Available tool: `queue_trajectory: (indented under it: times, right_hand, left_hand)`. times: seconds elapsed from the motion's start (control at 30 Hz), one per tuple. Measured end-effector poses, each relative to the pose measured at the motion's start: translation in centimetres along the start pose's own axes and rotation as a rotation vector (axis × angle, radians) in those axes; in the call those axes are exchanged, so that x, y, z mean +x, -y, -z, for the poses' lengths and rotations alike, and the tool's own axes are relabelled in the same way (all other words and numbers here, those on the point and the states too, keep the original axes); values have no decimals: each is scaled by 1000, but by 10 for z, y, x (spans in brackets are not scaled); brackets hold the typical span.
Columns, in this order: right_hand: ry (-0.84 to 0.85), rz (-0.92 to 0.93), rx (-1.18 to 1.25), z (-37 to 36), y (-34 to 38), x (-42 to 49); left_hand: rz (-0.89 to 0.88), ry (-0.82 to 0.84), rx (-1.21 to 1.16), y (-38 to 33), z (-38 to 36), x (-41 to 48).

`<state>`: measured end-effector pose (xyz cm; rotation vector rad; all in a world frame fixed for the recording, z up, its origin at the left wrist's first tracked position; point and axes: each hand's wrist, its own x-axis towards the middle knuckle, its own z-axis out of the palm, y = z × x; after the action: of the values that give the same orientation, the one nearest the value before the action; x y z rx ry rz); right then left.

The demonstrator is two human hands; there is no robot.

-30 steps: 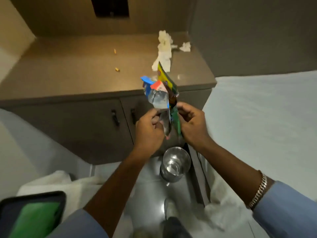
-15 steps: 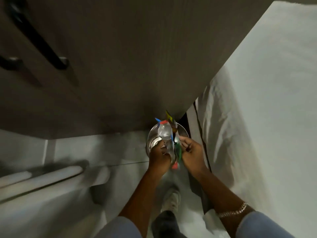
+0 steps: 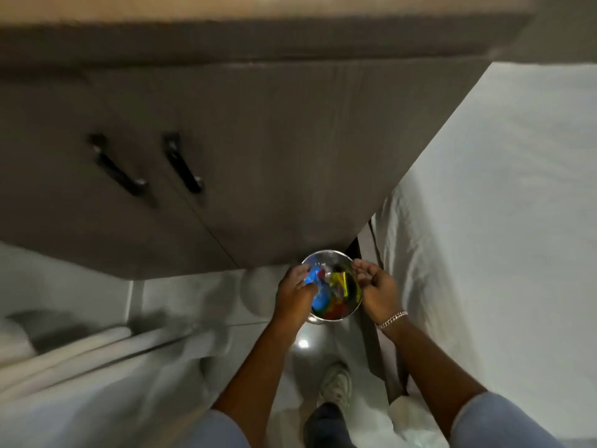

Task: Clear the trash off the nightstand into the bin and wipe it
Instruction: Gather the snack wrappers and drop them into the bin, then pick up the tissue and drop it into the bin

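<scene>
A small shiny metal bin (image 3: 328,255) stands on the floor at the foot of the nightstand (image 3: 277,150). Colourful wrappers (image 3: 336,294), blue, yellow, green and red, lie inside it. My left hand (image 3: 295,291) hovers over the bin's left rim, fingers curled, touching the blue wrapper. My right hand (image 3: 376,287) hangs over the right rim with its fingers apart and nothing in it. The nightstand top is out of view except for its front edge.
Two black door handles (image 3: 118,166) (image 3: 182,164) stick out of the nightstand front. A bed with a white sheet (image 3: 484,221) fills the right side. White fabric (image 3: 80,350) lies at the left. My shoe (image 3: 336,383) is on the glossy floor below the bin.
The bundle of wrappers held upright in both hands has dropped into the bin. My right hand has let go and opened. The camera has tilted down toward the floor.
</scene>
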<state>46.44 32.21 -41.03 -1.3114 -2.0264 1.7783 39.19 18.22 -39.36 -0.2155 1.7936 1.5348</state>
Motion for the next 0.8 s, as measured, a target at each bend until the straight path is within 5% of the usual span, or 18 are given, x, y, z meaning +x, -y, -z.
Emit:
queue_trajectory:
  times: [0.3, 0.5, 0.63, 0.73, 0.8]
  right_hand:
    - [110, 447, 149, 19, 276, -113]
    - [-129, 802, -115, 24, 415, -67]
    - [-128, 654, -431, 32, 480, 35]
    - [56, 546, -790, 32, 511, 101]
    - [190, 551, -890, 21, 530, 132]
  left_hand:
    - [-579, 81, 131, -241, 52, -146]
    - [-838, -129, 286, -384, 67, -131]
    - [-846, -212, 728, -435, 50, -71]
    - [-805, -101, 1033, -452, 32, -22]
    - [-776, -82, 1032, -462, 25, 11]
